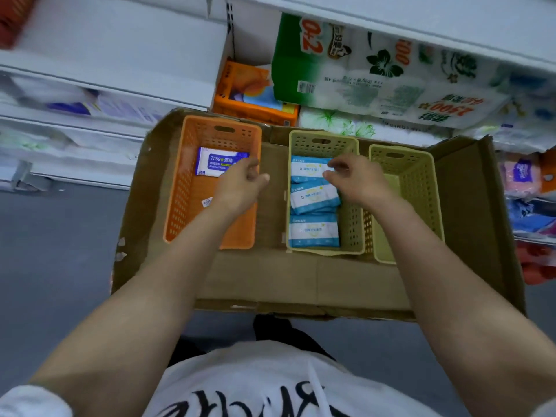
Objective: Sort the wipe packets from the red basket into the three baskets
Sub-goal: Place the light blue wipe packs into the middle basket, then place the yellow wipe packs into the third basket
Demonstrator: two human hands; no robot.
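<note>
Three baskets stand in a row inside a flat cardboard box (301, 281). The orange basket (180, 206) on the left holds one blue-and-white alcohol wipe packet (216, 165) at its far end. My left hand (240, 182) hovers over that basket with loosely curled fingers, its fingertips at the packet's right edge, holding nothing. The middle yellow-green basket (352, 224) holds three light-blue wipe packets in a column. My right hand (355, 176) pinches the right end of the farthest light-blue packet (307, 170). Nothing shows inside the right yellow-green basket (421, 182). The red basket is out of view.
White store shelves rise behind the box, stacked with an orange tissue pack (249, 94) and large paper-roll packs (376, 70). More packaged goods sit at the right edge (529, 206). Grey floor (60, 251) lies to the left. A small sticker (207, 202) lies in the orange basket.
</note>
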